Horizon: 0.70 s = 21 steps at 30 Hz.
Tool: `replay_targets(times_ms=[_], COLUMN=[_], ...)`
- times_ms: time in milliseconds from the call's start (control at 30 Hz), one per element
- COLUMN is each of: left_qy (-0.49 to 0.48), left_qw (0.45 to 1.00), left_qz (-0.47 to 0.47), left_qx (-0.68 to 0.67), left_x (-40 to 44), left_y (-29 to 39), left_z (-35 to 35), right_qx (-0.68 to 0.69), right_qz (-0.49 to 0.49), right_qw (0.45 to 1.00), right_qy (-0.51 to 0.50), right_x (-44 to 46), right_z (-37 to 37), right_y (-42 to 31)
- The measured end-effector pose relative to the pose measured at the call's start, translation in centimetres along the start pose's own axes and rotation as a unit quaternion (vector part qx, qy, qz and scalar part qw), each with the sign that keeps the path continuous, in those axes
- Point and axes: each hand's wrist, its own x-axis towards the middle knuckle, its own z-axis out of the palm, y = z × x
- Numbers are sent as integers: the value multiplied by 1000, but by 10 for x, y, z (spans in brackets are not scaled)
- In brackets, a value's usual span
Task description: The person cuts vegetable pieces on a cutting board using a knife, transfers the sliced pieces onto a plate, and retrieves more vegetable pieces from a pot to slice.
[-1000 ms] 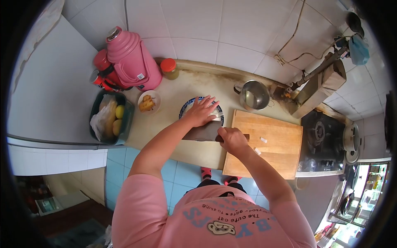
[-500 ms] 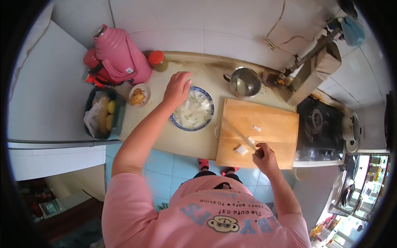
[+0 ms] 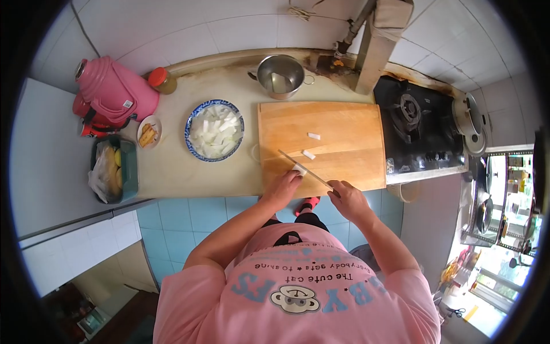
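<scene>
On the wooden cutting board [image 3: 349, 129], near its front edge, my left hand [image 3: 281, 189] is closed on a white vegetable piece [image 3: 299, 169]. My right hand [image 3: 348, 200] grips a knife [image 3: 309, 172] by its handle. The blade slants across the board and lies right beside the white piece; whether it touches is too small to tell. Two small white strips, one of them a cut strip [image 3: 314, 136], lie farther back on the board. Left of the board stands a blue-rimmed bowl [image 3: 189, 143] heaped with cut white vegetable pieces.
A metal pot [image 3: 295, 86] stands behind the board, and a black gas stove [image 3: 424, 126] adjoins it on the right. To the left are a pink thermos [image 3: 117, 92], a red-lidded jar [image 3: 163, 81], a small plate [image 3: 156, 126] of food and a green bin [image 3: 130, 172].
My left hand has come from over the bowl to the white piece on the board and closed on it. The view has shifted, and the knife is now beside that piece.
</scene>
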Motion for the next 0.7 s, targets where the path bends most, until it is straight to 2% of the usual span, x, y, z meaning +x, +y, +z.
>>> replay_targets(times_ms=[167,333,533,700], left_qy=[1,-38,1,-5], left_qw=[999,993,996,995], left_qz=[-30,-38,-45,-40], left_qx=[28,107,76,94], left_x=[2,4,3,2], left_y=[-12,-14,-11,-7], left_z=[23,25,20,15], right_qx=[-61,-102,-117,-103], right_qz=[-26,-36,-56,-64], right_qw=[997,993,990,992], right_qy=[-26,-49,-53,-29], right_x=[-1,2,13,26], right_z=[-3,-2,16,39], right_y=[-3,-6,5,15])
